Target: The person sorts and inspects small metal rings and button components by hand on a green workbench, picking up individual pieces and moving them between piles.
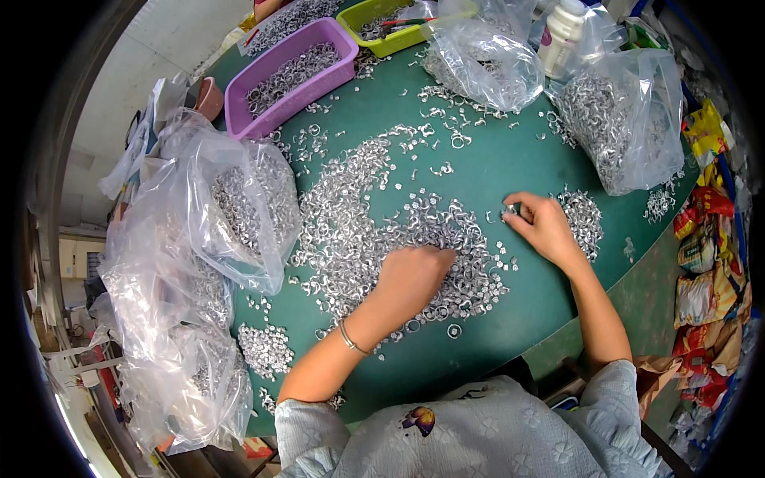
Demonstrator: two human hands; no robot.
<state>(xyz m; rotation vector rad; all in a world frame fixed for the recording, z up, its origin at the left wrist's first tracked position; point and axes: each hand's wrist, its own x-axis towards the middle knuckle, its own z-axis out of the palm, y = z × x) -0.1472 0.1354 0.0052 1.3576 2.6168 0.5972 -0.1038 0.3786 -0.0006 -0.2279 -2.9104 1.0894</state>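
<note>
A big heap of small silver metal pieces (343, 231), many of them ring-like, spreads over the green tabletop (478, 366). My left hand (414, 279), with a bangle at its wrist, is closed over the right part of this heap. Its fingertips point down among the pieces, and what they hold is hidden. To the right of the heap, my right hand (544, 227) has thumb and forefinger curled toward each other around a small silver metal piece (508, 212). Beside that hand lies a smaller pile of similar pieces (582, 223).
Clear plastic bags of metal pieces stand at left (247, 211) and far right (613, 119). A purple bin (237, 103) and a yellow-green bin (382, 46) sit at the back, near a white bottle (562, 36). Another small pile (265, 350) lies left of my left forearm.
</note>
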